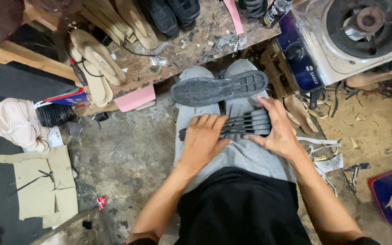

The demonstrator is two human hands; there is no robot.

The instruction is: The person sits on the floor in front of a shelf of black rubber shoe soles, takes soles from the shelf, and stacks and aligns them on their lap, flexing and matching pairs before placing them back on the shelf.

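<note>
A stack of several thin black shoe soles (246,123) lies across my lap on grey trousers. My left hand (203,138) presses flat on the left part of the stack, fingers together. My right hand (275,127) grips its right end, thumb over the top edge. A single black rubber outsole (218,87) rests tread-up across my knees, just beyond the stack and apart from both hands.
A worn wooden workbench (178,54) ahead carries beige insoles (97,59), wooden shapes and black soles. A gas stove (364,31) stands at the upper right. A bundle of pale insoles (17,122) and cardboard pieces (41,186) lie on the concrete floor at left; scraps litter the right.
</note>
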